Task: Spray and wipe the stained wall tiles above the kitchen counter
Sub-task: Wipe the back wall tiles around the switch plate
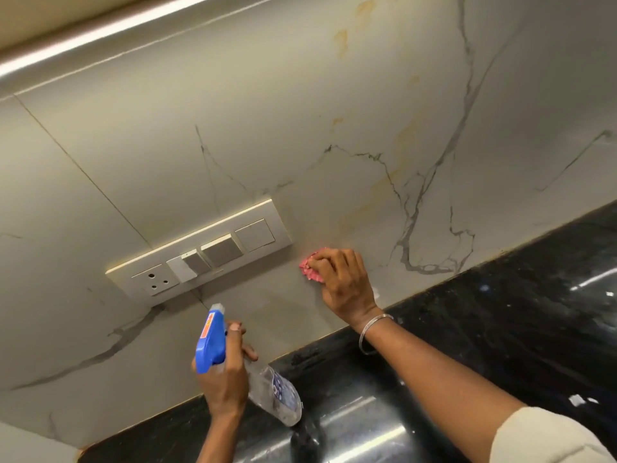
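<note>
The marble-look wall tiles [300, 128] carry grey veins and yellowish stains [377, 198] running from the top down toward the counter. My right hand [344, 279] presses a crumpled pink cloth [309, 267] flat against the tile, just right of the switch plate and low on the wall. My left hand [222, 379] grips a clear spray bottle [277, 392] by its neck, a finger at the trigger. Its blue spray head [210, 339] points up toward the wall below the switches. The bottle's base hangs just above the counter.
A beige switch and socket plate [200, 252] is set in the wall, left of the cloth. The glossy black stone counter [500, 329] runs along the bottom and right. A lit strip under the cabinet [100, 31] crosses the top left.
</note>
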